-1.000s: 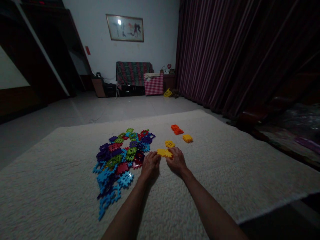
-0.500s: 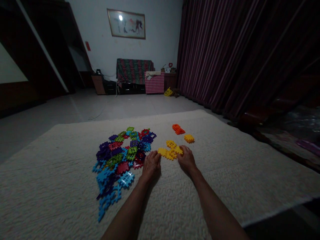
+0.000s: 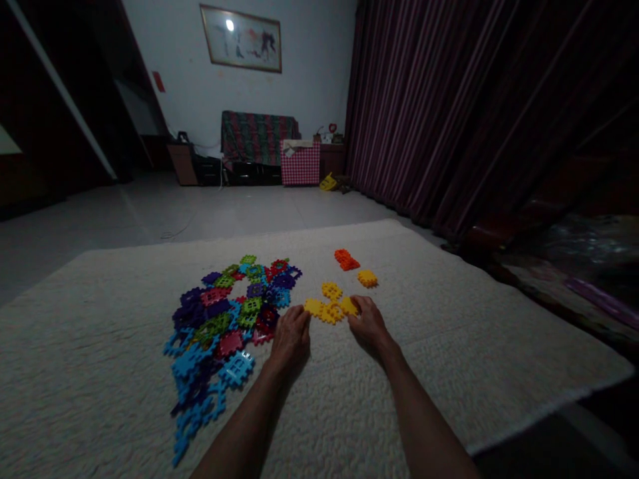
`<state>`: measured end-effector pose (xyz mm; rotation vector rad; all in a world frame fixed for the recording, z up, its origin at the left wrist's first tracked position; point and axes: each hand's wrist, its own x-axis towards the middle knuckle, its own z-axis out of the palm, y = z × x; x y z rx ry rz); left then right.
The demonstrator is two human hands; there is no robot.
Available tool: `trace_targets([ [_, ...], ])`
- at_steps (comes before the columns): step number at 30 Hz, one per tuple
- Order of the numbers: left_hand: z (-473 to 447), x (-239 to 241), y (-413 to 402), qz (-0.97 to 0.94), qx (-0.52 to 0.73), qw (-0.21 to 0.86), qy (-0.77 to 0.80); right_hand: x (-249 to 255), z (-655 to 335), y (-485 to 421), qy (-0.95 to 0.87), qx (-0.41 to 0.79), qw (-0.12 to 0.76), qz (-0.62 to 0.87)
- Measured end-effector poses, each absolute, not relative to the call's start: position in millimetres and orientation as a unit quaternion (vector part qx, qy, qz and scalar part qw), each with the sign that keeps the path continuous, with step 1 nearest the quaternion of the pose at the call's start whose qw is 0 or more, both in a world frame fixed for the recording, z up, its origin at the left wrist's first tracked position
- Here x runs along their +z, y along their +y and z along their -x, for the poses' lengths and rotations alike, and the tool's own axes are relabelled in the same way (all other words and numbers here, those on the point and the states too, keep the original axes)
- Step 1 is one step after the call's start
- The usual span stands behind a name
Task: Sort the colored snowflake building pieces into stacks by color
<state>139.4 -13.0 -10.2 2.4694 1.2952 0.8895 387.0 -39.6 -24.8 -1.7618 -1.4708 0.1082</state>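
Note:
Several yellow interlocking plastic tiles (image 3: 330, 313) lie together on the cream quilted mat between my hands. My left hand (image 3: 292, 331) is closed at the edge of the left yellow tile (image 3: 313, 307), fingertips touching it. On the other side, my right hand (image 3: 368, 324) pinches the right yellow tile (image 3: 350, 306) between thumb and fingers. Above the middle one sits a yellow tile with cut-outs (image 3: 331, 290). Whether the tiles are locked together or just touching, I cannot tell.
A large pile of blue, purple, green and red tiles (image 3: 230, 343) spreads left of my left hand. Farther back are orange tiles (image 3: 346, 259) and a small yellow stack (image 3: 367, 278). The mat (image 3: 439, 346) ends before a tiled floor; a dark curtain (image 3: 399, 113) hangs at right.
The camera view has shifted a little, moving the scene leftward. My right hand's yellow tile has turned and sits slightly lower, apart from the upper tile. Both hands stay on the yellow tiles.

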Motion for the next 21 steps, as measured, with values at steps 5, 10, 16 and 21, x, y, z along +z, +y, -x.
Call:
trace_targets([
  [5,-140,-12,-13,-0.834,0.310,0.109,0.443,-10,-411,-24,-0.524,0.008,0.479,0.704],
  [10,-142,-17,-12,-0.830,0.328,0.111,0.437,-4,-446,-9,-0.484,-0.006,0.502,0.717],
  [16,-141,-26,-10,-0.824,0.345,0.103,0.437,-23,-462,-24,-0.523,0.048,0.435,0.732],
  [21,-141,-31,-9,-0.823,0.358,0.088,0.431,-10,-450,-35,-0.524,0.041,0.313,0.791],
])
